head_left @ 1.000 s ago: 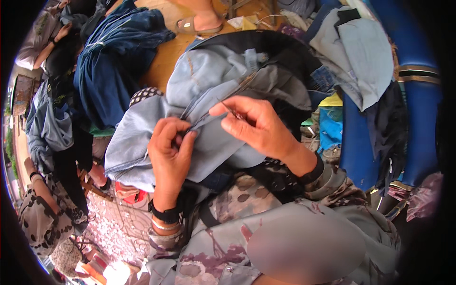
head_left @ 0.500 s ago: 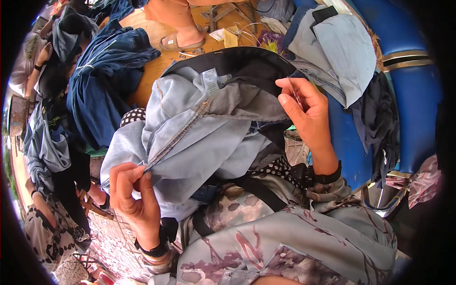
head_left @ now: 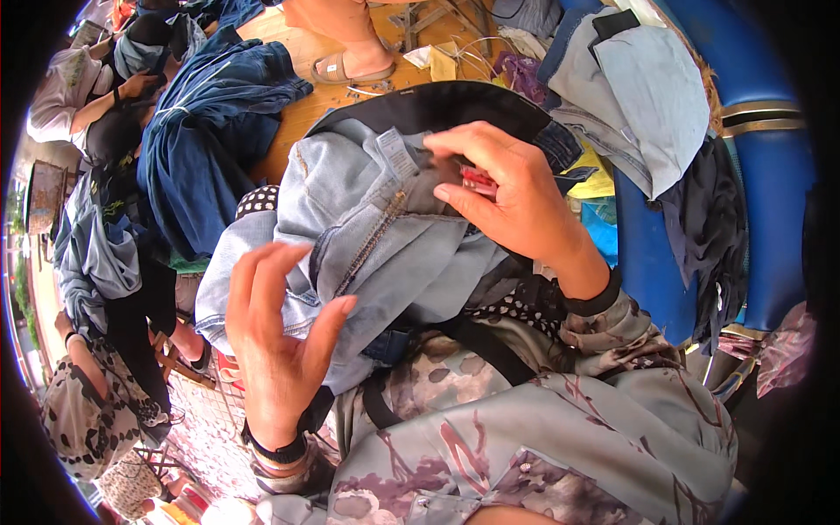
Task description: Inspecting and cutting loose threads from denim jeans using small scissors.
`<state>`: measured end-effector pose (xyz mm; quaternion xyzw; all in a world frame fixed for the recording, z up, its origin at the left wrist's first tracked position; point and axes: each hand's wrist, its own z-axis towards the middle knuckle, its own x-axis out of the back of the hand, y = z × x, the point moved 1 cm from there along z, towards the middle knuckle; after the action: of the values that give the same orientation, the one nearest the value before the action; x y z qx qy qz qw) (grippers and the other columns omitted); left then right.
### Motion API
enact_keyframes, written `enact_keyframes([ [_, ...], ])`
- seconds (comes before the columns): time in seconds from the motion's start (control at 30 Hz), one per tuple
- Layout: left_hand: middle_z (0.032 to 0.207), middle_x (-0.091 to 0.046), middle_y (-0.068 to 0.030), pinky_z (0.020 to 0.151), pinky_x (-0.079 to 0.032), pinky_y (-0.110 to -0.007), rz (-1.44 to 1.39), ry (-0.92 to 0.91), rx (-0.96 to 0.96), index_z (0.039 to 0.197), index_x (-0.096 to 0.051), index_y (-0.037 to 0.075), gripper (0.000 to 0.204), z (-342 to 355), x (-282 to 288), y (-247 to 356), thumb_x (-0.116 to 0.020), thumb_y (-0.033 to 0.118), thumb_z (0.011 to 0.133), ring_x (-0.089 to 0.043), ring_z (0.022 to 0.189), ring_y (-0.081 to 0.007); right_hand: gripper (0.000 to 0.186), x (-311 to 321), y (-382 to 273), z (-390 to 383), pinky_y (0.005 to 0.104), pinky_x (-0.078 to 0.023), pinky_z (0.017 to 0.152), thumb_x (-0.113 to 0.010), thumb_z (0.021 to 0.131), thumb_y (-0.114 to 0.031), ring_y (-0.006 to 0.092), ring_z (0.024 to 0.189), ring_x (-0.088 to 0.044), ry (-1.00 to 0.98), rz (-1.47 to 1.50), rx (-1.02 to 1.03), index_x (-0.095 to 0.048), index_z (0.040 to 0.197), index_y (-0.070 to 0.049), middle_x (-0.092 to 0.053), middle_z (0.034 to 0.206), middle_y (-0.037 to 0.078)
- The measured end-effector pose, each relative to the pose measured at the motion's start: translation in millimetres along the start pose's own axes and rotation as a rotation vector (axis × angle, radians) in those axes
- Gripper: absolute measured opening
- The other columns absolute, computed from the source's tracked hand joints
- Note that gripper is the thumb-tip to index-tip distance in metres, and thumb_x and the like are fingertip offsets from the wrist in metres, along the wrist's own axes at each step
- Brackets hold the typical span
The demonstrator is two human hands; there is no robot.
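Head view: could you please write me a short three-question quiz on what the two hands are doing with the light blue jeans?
1. True or false: the right hand rests on the light blue jeans.
2. Which fits the left hand? A) clamped on a dark blue garment B) raised with its fingers spread, gripping nothing C) out of view
3. Fill in: the small thing under the right hand's fingers is ____ in colour.

Key: 1 true. 2 B. 3 red; what the red thing is cannot be told.
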<state>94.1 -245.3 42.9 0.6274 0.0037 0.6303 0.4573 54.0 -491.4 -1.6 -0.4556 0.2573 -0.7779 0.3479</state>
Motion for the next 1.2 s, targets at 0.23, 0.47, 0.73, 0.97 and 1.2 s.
enact_keyframes([
  [0.23,0.095,-0.058,-0.0139,0.076,-0.046,-0.040,-0.079,-0.220,-0.158,0.094,-0.060,0.001,0.031,8,-40,9,-0.075,0.012,0.070,-0.056,0.090,-0.0345,0.023,11,-4,-43,0.0253,-0.042,0.053,-0.064,0.067,0.012,0.0151,0.060,-0.054,-0.075,-0.030,-0.070,-0.059,0.086,-0.001,-0.058,0.081,0.008],
  [0.47,0.080,-0.055,-0.0131,0.057,-0.045,-0.035,-0.246,-0.156,-0.105,0.087,-0.059,0.001,0.021,30,-59,20,-0.073,0.010,0.074,-0.056,0.067,-0.0314,0.019,16,4,-54,0.0345,-0.044,0.054,-0.061,0.069,0.007,0.0293,0.063,-0.057,-0.115,0.061,-0.233,-0.058,0.085,-0.002,-0.054,0.077,0.012],
  [0.73,0.087,-0.054,-0.0169,0.065,-0.046,-0.044,-0.039,-0.150,-0.217,0.102,-0.057,0.006,0.031,55,-83,35,-0.070,0.019,0.076,-0.056,0.078,-0.0369,0.013,17,7,-55,0.0297,-0.036,0.047,-0.071,0.074,-0.003,0.0171,0.052,-0.047,0.078,0.015,-0.106,-0.059,0.078,-0.002,-0.051,0.066,0.008],
  [0.97,0.093,-0.057,-0.0152,0.069,-0.048,-0.041,0.007,-0.197,-0.134,0.115,-0.054,0.007,0.047,30,-92,34,-0.072,0.026,0.075,-0.058,0.084,-0.0354,0.025,36,-20,-46,0.0297,-0.051,0.062,-0.069,0.073,0.003,0.0243,0.072,-0.062,0.251,0.029,-0.124,-0.060,0.097,-0.001,-0.060,0.095,0.012],
  [1.2,0.096,-0.055,-0.0139,0.075,-0.045,-0.041,0.092,-0.139,-0.193,0.127,-0.046,0.006,0.073,13,-97,34,-0.077,0.031,0.067,-0.054,0.088,-0.0332,0.031,13,-9,-49,0.0359,-0.051,0.063,-0.075,0.073,-0.022,0.0266,0.071,-0.063,0.005,-0.244,-0.257,-0.065,0.096,-0.005,-0.061,0.082,0.009],
])
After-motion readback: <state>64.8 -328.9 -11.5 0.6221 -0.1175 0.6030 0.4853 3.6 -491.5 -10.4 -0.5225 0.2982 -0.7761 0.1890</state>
